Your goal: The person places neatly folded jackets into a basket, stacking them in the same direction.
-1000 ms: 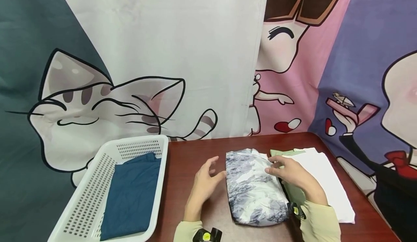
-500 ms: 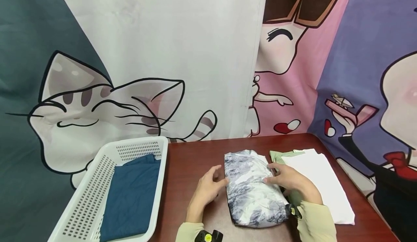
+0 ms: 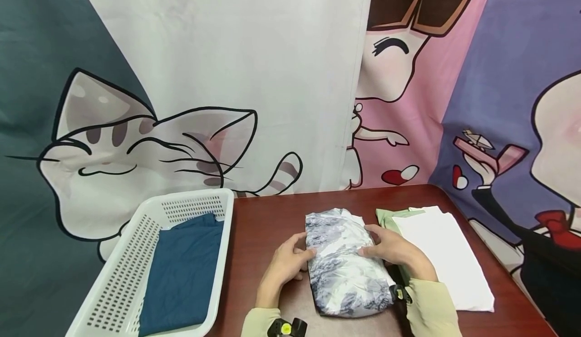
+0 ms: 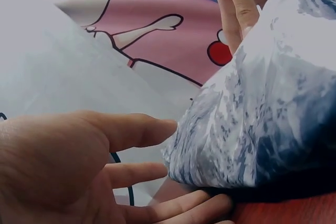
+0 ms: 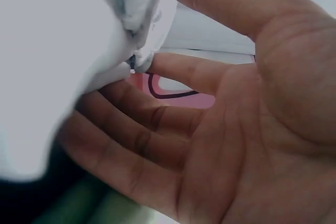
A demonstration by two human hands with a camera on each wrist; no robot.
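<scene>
A folded blue-and-white patterned garment lies on the table, its underside dark. At its left edge, my left hand has the thumb on top and fingers reaching beneath; the left wrist view shows that thumb right at the fabric's edge. My right hand grips the opposite edge, thumb over the cloth. In the right wrist view, the right hand's fingers go under the pale fabric, which hides their tips.
A white perforated basket holding a folded dark blue garment stands at the left. To the right lie a folded white garment and a green one partly under it. A printed cloth backdrop hangs behind the table.
The right hand has moved left onto the garment's right edge, and the garment has shifted slightly left. The left hand has come from beside the left edge to meet it.
</scene>
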